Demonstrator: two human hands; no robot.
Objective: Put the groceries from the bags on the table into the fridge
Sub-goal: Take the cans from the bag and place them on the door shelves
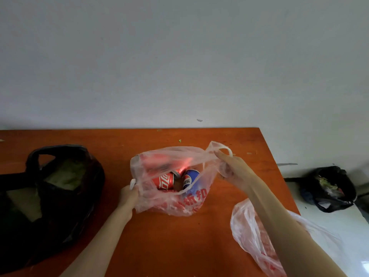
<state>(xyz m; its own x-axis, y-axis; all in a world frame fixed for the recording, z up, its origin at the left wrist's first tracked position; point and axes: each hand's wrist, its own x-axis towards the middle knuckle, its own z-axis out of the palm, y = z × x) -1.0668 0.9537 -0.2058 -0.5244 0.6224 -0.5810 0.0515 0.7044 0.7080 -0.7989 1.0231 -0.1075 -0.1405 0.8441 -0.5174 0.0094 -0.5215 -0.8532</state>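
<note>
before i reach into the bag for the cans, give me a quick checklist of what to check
1. Clear bag mouth pulled open: ok.
2. Left hand grip on the near handle: ok.
3. Right hand grip on the far handle: ok.
4. Red can and blue can visible inside: ok.
5. A free hand to lift a can: not ok, both hold the bag.
6. Fridge open and reachable: cannot tell, not in view.

1 head view, looking forward and down, close over the orange table (139, 236) toward the wall (179, 56).
</note>
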